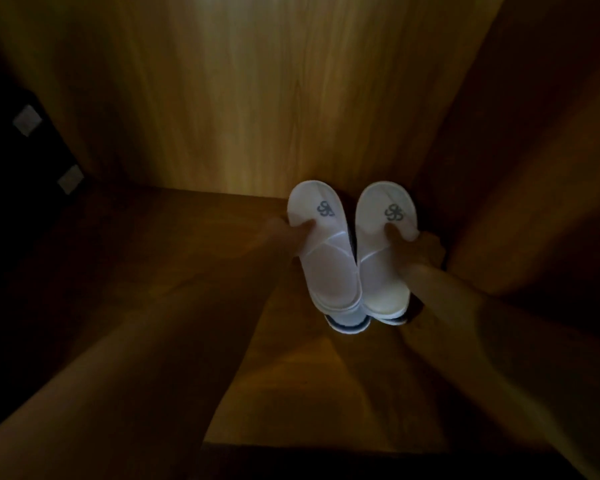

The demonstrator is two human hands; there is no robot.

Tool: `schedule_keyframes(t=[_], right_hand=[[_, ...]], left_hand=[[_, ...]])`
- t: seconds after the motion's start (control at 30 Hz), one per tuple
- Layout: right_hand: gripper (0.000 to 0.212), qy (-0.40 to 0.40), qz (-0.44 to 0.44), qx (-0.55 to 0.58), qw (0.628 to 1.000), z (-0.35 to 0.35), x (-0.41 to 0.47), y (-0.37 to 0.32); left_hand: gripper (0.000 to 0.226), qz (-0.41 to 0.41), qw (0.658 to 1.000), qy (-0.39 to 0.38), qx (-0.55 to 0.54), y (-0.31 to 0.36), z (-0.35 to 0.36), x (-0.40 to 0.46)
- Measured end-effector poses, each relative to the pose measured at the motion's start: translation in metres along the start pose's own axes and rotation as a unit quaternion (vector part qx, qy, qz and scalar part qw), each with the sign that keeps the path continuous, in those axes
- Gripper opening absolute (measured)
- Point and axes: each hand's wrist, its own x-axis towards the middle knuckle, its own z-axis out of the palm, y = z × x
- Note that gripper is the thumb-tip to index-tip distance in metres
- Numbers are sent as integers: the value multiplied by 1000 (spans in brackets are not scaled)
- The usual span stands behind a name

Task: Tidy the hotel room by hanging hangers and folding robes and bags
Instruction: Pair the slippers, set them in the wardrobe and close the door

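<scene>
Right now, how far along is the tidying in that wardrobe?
Done: nothing can be confirmed; no hangers, robes or bags appear in this dim view. In hand: the left hand and right hand each grip one white slipper, thumbs on the insoles, over the wooden shelf. Another pair seems to lie underneath. Left: releasing the slippers, and presumably the hangers, robes and bags.

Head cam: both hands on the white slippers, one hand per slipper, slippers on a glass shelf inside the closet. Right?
Not quite: the shelf is wood, not glass, as the head view shows. The rest holds: the left hand grips the left slipper and the right hand grips the right slipper, thumbs on the insoles, inside the wooden closet.
</scene>
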Motion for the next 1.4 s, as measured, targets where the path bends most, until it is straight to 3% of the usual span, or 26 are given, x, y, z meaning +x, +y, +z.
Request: schedule_keyframes(t=[0.07,0.17,0.3,0.57,0.73,0.9,1.07,1.2,1.3,1.4], right_hand=[[78,-9,5,69,998,1,-4,-12],[70,-44,-27,151,987,19,-27,-40],[90,-103,-54,152,982,72,-57,-63],[79,-141,-23,86,986,134,-95,-72],[74,-96,-67,26,993,147,-100,-75],[85,-74,-87,7,993,161,-107,-76],[84,-10,-172,-110,979,163,-113,-74],[67,10,-251,-92,964,152,-116,-76],[53,-1,-248,-68,966,126,-128,-78],[45,-14,-268,-85,960,76,-160,-82]], left_hand=[[62,-7,998,20,-65,10,-16,0],[63,23,997,29,-68,22,-57,5],[64,-8,998,31,-60,-12,-112,24],[70,-73,995,67,-18,-78,-155,39],[67,-53,987,146,50,-103,-158,51],[66,-22,963,208,168,-97,-157,47],[54,5,895,204,396,-95,-154,46],[54,60,853,220,470,-71,-154,32],[55,95,847,202,482,-54,-151,-3],[56,95,849,90,512,-27,-157,-56]])
